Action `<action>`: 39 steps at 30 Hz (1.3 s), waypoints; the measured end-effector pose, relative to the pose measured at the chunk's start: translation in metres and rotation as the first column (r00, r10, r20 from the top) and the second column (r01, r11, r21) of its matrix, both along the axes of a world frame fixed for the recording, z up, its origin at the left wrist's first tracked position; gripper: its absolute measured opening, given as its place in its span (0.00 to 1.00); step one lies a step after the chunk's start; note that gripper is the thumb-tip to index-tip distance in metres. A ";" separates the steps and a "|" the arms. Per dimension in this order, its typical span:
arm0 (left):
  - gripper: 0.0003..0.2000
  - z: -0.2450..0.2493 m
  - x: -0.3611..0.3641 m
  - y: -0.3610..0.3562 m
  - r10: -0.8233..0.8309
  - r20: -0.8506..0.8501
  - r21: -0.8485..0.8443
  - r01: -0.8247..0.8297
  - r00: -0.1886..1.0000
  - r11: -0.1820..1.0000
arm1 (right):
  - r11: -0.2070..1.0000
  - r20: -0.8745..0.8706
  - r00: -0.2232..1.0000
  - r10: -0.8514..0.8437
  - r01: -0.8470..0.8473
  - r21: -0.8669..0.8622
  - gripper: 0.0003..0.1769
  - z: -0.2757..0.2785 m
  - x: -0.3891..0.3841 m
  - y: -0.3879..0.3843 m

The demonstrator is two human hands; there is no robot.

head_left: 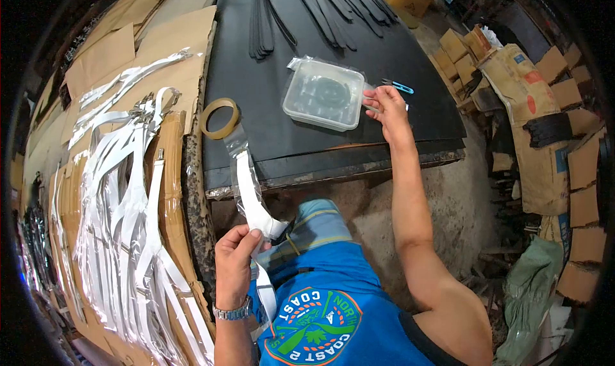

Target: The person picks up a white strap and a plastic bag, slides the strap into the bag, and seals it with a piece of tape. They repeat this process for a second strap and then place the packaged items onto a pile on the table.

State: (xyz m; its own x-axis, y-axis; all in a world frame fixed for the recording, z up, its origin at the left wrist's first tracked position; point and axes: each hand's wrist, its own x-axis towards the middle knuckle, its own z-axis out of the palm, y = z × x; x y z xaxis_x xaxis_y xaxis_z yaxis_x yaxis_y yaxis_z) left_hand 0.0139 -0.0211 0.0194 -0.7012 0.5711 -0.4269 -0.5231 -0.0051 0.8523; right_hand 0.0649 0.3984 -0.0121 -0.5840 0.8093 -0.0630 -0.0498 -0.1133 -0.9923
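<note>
My left hand (236, 258) grips the near end of a white strip in a clear sleeve (250, 193), held low by my lap. The strip runs up to the black tabletop (307, 135), ending beside a roll of tan tape (220, 118). My right hand (386, 106) reaches across the table, fingers touching the right edge of a clear plastic container (323, 94) holding dark coiled pieces. Small blue-handled scissors (398, 85) lie just beyond that hand.
Several white strips (122, 199) are spread over cardboard sheets (173, 52) on the left. Black strips (320, 10) lie at the table's far end. Cardboard boxes and scraps (544, 110) are stacked at the right. A green sack (532, 289) sits on the floor.
</note>
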 end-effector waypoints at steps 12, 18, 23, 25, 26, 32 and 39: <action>0.08 0.002 0.000 0.004 -0.008 0.018 -0.007 0.008 1.000 1.000 | 0.989 -0.098 0.985 0.144 -0.140 0.043 0.08 0.041 0.022 -0.052; 0.10 0.000 -0.002 0.003 0.007 0.016 0.006 -0.008 1.000 1.000 | 0.917 0.105 0.934 0.343 -0.357 0.180 0.05 0.052 0.028 -0.152; 0.10 0.001 0.000 0.003 0.057 -0.027 0.022 -0.057 0.998 0.998 | 0.849 0.082 0.845 0.528 -0.528 -0.022 0.22 0.058 0.033 -0.231; 0.11 -0.002 0.000 0.001 0.069 -0.062 0.036 -0.067 0.996 0.997 | 0.825 0.077 0.821 0.566 -0.564 -0.043 0.23 0.053 0.030 -0.245; 0.11 -0.004 0.001 0.001 0.072 -0.078 0.045 -0.069 0.994 0.997 | 0.819 0.093 0.814 0.574 -0.572 -0.045 0.22 0.051 0.028 -0.251; 0.12 -0.005 0.005 0.000 0.085 -0.246 -0.030 -0.096 0.966 0.995 | 0.784 0.216 0.780 0.587 -0.615 0.089 0.18 0.037 0.017 -0.261; 0.12 -0.010 0.006 -0.005 0.054 -0.364 -0.144 -0.113 0.930 0.983 | 0.748 0.292 0.753 0.590 -0.646 0.152 0.17 0.032 0.011 -0.260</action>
